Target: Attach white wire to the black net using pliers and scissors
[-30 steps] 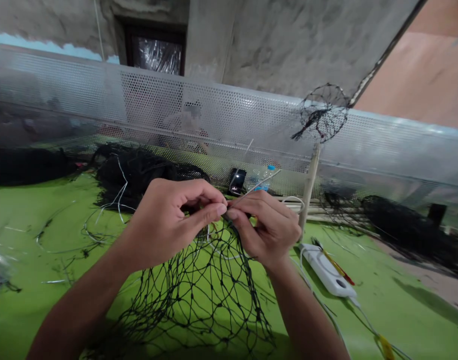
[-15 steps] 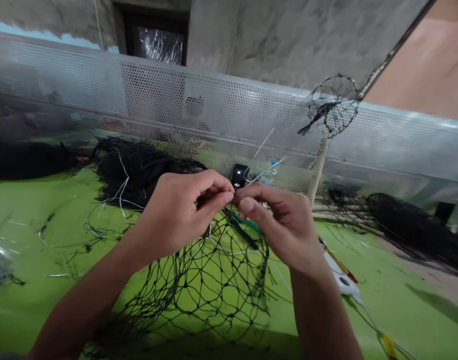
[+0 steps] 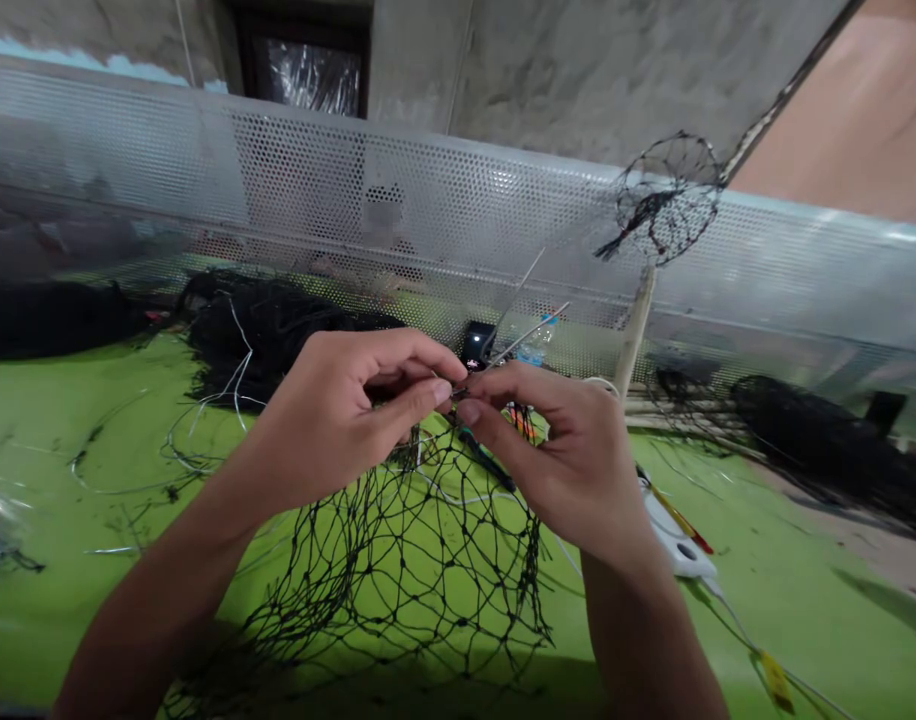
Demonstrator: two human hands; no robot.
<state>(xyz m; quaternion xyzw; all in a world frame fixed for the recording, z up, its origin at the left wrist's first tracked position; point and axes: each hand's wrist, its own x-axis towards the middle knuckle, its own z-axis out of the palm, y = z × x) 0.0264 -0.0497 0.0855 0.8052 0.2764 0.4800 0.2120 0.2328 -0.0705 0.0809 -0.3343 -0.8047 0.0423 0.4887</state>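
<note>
Both my hands meet in the middle of the view, above a black knotted net (image 3: 428,560) that hangs from between them over the green surface. My left hand (image 3: 368,415) pinches the net's top edge between thumb and forefinger. Close beside it, my right hand (image 3: 552,440) pinches a thin wire (image 3: 531,332) together with the net; the wire's two ends stick up and away behind the fingers. The exact spot where cord and wire meet is mostly hidden by the fingertips.
Behind are a black net pile (image 3: 259,330), a black device (image 3: 477,342) and a clear bottle (image 3: 534,342). A small hooped net (image 3: 669,198) tops a wooden stick (image 3: 635,330). Pliers (image 3: 489,462) lie under the hands; a white power strip (image 3: 675,540) lies right.
My left hand has shifted slightly left and its fingertips have parted a little from my right hand's. The net below hangs more spread out. The view has tilted slightly.
</note>
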